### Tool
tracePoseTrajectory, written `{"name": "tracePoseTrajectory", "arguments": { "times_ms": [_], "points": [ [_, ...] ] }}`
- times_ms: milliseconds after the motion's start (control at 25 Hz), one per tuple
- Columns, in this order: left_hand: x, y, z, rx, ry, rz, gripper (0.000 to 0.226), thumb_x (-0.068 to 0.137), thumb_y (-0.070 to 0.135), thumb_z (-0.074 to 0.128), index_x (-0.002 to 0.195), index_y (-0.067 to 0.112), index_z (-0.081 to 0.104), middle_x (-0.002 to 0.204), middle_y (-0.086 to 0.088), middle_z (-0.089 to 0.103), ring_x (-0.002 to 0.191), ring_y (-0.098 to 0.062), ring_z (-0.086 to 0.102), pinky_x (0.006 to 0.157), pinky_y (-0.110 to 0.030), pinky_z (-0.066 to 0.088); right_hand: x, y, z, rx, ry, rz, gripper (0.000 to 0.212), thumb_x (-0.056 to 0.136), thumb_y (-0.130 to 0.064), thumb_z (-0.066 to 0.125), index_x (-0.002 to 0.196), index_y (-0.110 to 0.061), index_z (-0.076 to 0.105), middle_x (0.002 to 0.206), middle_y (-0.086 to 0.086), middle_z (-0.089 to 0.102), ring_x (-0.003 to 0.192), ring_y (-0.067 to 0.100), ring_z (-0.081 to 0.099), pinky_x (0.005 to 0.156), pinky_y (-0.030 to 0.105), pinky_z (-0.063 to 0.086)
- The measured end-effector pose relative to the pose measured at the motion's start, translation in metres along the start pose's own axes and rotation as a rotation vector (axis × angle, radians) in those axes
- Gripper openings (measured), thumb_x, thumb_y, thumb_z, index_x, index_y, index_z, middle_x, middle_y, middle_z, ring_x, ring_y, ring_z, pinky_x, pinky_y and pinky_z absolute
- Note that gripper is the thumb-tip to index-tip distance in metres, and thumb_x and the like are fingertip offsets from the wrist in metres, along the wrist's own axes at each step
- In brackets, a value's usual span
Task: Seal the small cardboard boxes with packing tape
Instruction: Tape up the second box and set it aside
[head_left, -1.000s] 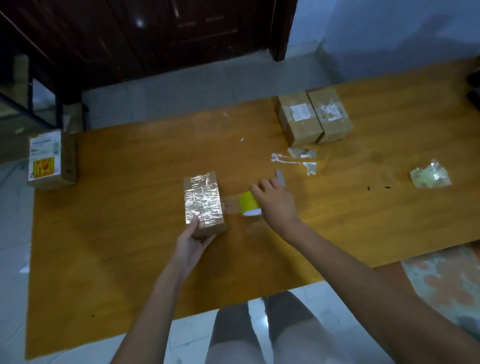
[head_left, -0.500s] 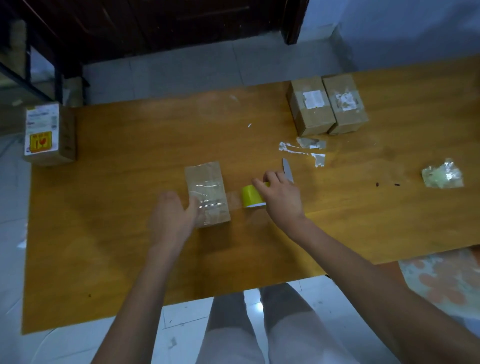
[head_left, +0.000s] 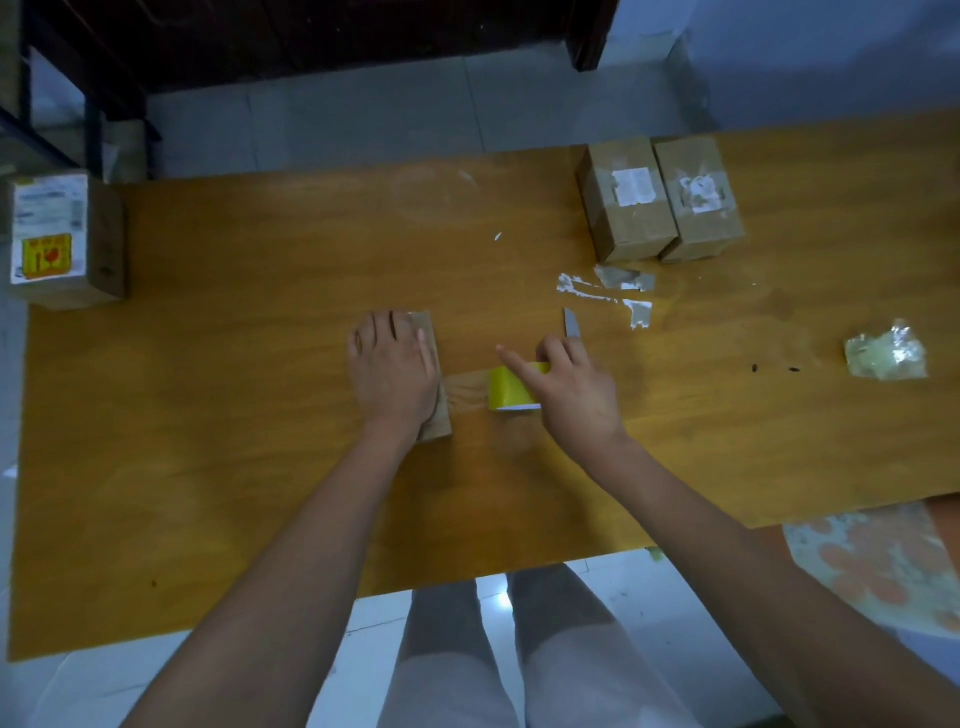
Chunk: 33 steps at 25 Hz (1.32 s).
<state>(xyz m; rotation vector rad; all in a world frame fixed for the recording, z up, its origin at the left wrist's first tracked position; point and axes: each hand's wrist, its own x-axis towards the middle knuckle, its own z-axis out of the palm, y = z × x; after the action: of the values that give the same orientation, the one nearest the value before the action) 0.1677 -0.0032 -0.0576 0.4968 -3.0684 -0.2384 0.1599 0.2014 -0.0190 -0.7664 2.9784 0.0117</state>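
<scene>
A small cardboard box (head_left: 440, 415) lies in the middle of the wooden table (head_left: 234, 415). My left hand (head_left: 392, 371) lies flat on its top with straight fingers and covers most of it. A strip of clear tape (head_left: 467, 387) runs from the box's right side to a yellow tape roll (head_left: 511, 389). My right hand (head_left: 569, 392) grips the roll from the right, index finger stretched over it. A small blade (head_left: 571, 323) sticks up beyond the right hand's fingers; whether the hand holds it cannot be told.
Two taped boxes (head_left: 660, 200) stand side by side at the back right. A labelled box (head_left: 62, 239) sits at the table's left edge. Tape scraps (head_left: 605, 291) lie behind the roll, and a crumpled wad of tape (head_left: 885, 356) lies at the right.
My left hand has moved from the box's near end up onto its top and now lies flat there. My right hand keeps the roll beside the box, index finger now stretched out.
</scene>
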Motion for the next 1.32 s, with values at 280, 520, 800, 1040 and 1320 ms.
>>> {"name": "tracePoseTrajectory", "arguments": {
  "times_ms": [280, 520, 800, 1040, 1320],
  "points": [
    [0.0, -0.012, 0.0, -0.049, 0.015, 0.036, 0.035, 0.097, 0.029, 0.034, 0.113, 0.006, 0.054, 0.113, -0.014, 0.056, 0.107, -0.033, 0.05, 0.095, -0.045, 0.035, 0.005, 0.01, 0.008, -0.092, 0.069, -0.117, 0.09, 0.064, 0.011, 0.059, 0.138, -0.04, 0.048, 0.097, 0.009, 0.059, 0.08, 0.028, 0.055, 0.051, 0.03, 0.034],
    [-0.002, -0.016, -0.003, -0.023, 0.006, 0.027, 0.037, 0.097, 0.029, 0.033, 0.116, 0.005, 0.052, 0.115, -0.015, 0.055, 0.108, -0.033, 0.048, 0.09, -0.045, 0.036, -0.001, 0.01, 0.015, 0.102, 0.009, 0.119, 0.089, 0.061, 0.018, 0.052, 0.142, -0.019, 0.041, 0.116, 0.012, 0.051, 0.096, 0.029, 0.053, 0.044, 0.029, 0.038],
    [-0.003, -0.022, -0.001, -0.022, -0.008, 0.024, 0.037, 0.098, 0.029, 0.035, 0.12, 0.005, 0.051, 0.119, -0.016, 0.055, 0.112, -0.033, 0.048, 0.089, -0.046, 0.036, -0.009, 0.013, 0.014, 0.174, -0.014, 0.129, 0.078, 0.067, 0.016, 0.052, 0.136, -0.022, 0.049, 0.111, 0.009, 0.052, 0.103, 0.032, 0.046, 0.049, 0.028, 0.03],
    [0.003, -0.026, -0.008, -0.068, -0.111, 0.016, 0.041, 0.099, 0.036, 0.039, 0.124, 0.005, 0.051, 0.129, -0.018, 0.048, 0.121, -0.036, 0.041, 0.097, -0.048, 0.033, -0.019, 0.03, 0.001, 0.187, -0.142, 0.114, 0.104, 0.064, 0.004, 0.071, 0.15, -0.024, 0.02, 0.134, 0.014, 0.036, 0.113, 0.03, 0.044, 0.072, 0.034, 0.047],
    [-0.007, -0.031, -0.015, -0.163, -0.05, 0.039, 0.044, 0.102, 0.029, 0.037, 0.133, -0.001, 0.045, 0.139, -0.02, 0.044, 0.135, -0.037, 0.034, 0.11, -0.048, 0.028, -0.035, 0.033, 0.028, 0.378, -0.255, 0.676, 0.05, 0.087, -0.029, 0.065, 0.123, -0.001, 0.044, 0.122, 0.019, 0.047, 0.103, 0.037, 0.054, 0.074, 0.04, 0.046]
  ]
}}
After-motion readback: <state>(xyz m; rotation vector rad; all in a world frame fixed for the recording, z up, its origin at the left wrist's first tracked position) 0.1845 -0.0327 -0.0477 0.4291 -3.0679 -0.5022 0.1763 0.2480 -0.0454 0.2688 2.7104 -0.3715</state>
